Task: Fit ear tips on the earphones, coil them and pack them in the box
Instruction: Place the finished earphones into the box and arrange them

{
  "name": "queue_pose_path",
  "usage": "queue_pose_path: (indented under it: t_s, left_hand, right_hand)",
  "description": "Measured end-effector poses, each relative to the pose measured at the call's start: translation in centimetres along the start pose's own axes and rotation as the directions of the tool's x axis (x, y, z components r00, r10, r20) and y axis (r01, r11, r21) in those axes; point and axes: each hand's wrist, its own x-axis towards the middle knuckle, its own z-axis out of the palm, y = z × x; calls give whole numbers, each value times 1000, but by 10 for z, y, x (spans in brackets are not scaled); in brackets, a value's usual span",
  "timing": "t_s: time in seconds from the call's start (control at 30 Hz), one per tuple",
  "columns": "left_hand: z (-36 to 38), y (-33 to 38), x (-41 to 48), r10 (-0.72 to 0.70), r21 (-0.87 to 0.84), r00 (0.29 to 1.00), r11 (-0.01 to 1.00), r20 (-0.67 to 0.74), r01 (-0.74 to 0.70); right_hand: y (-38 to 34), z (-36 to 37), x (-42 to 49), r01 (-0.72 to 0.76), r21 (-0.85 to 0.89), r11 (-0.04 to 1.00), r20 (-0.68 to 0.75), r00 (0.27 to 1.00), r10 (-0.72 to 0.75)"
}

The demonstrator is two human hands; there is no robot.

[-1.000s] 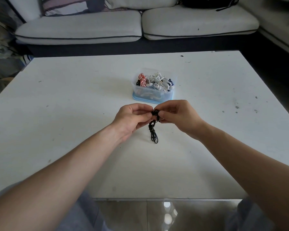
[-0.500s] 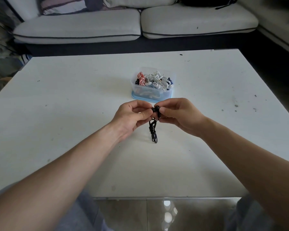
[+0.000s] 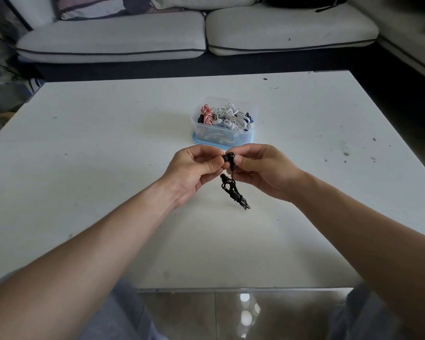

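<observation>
Sitting at the middle of the white worktop (image 3: 108,155), just beyond the person's hands, is a clear plastic box (image 3: 253,119) on a pale blue base, open at the top. It is filled with coiled earphones (image 3: 231,120): mostly white bundles, one red-and-white coil at its left end, and some dark ones at the left and right edges. Nearer the person, both hands meet over the worktop around a pair of black earphones (image 3: 234,192). The left hand (image 3: 192,173) has its fingers curled, thumb and forefinger pinching the rounded ear tip (image 3: 224,158). The right hand (image 3: 263,170) grips the body of that same earbud (image 3: 231,157) between thumb and fingers, its other fingers tucked under. The earbud lies crosswise, its tip end pointing toward the left hand. Below it, the rest of the cable hangs in a loose, tangled bundle, its long axis running from the hands down toward the person and slanting a little to the right. A second earbud (image 3: 223,177) dangles near the top of the bundle. Whether the lower end touches the worktop I cannot tell. A pale grey sofa (image 3: 113,38) stands behind the worktop.
</observation>
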Motion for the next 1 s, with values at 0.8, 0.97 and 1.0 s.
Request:
queue_pose_path:
  t_s: [0.8, 0.97, 1.0]
  left_hand:
    - [2, 1, 0, 10, 6, 1000, 1000, -5, -10]
    - [2, -1, 0, 4, 9, 1000, 1000, -17, -4]
    - [2, -1, 0, -1, 7, 1000, 1000, -18, 1]
  right_hand:
    - [-7, -1, 1, 10, -63, 998, -14, 1000, -10]
    - [-5, -1, 1, 4, -105, 994, -2, 1000, -4]
    - [-4, -1, 0, -2, -107, 994, 0, 1000, 2]
